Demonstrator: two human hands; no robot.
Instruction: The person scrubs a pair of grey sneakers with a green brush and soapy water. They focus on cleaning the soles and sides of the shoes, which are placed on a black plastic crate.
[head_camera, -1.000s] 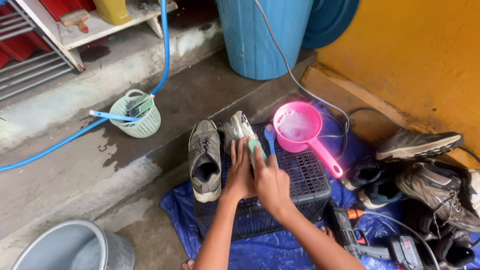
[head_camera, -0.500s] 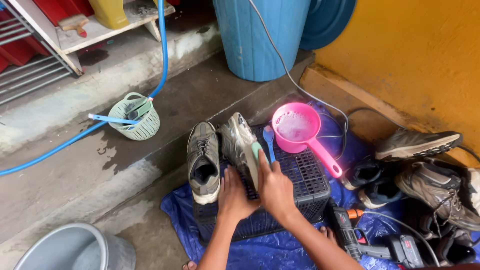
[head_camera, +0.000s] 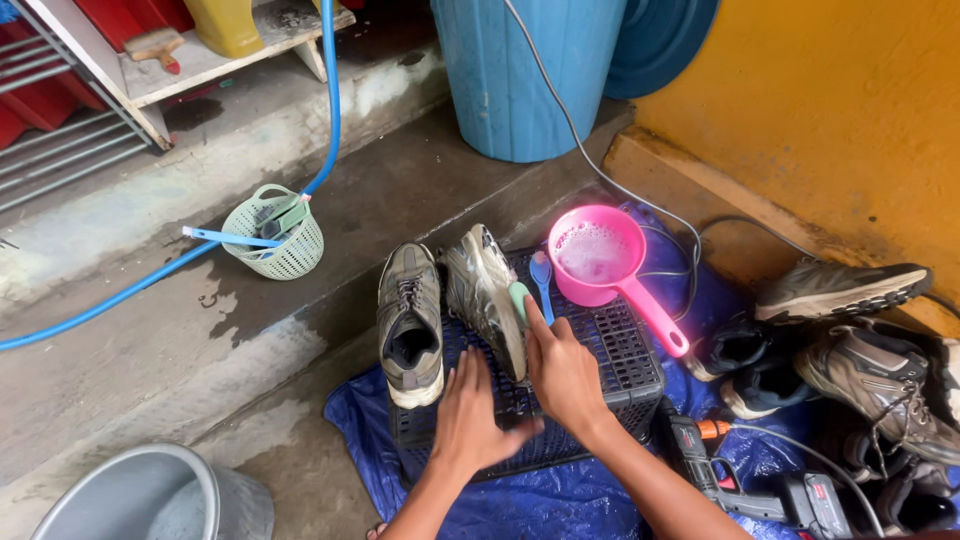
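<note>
The grey shoe (head_camera: 487, 292) you are working on is tipped on its side near the far-left part of the black crate (head_camera: 620, 365), its sole turned to the right. Your right hand (head_camera: 562, 372) is pressing against that sole, the fingers (head_camera: 536, 318) curled round a small green brush (head_camera: 518, 297), which is touching the shoe. Your left hand (head_camera: 470, 420) is lying flat on the crate's near edge, fingers spread wide and holding nothing, just beside the right hand.

A second grey shoe (head_camera: 410, 322) is standing upright along the crate's left edge, touching the tipped one. A blue toothbrush (head_camera: 541, 277) is lying at the crate's far edge, and a pink dipper (head_camera: 610, 268) full of foam is sitting at the far-right corner, its handle reaching over the right edge.

The crate is sitting on a blue tarp (head_camera: 560, 500). To its right, more shoes (head_camera: 850, 330) are piled against the yellow wall (head_camera: 830, 120), with a power drill (head_camera: 760, 480) near you. Farther off, a green basket (head_camera: 275, 232) is standing on the wet floor beside a blue hose (head_camera: 330, 110), a blue barrel (head_camera: 525, 75) is standing at the back, and a grey bucket (head_camera: 140, 500) is sitting at the near left.
</note>
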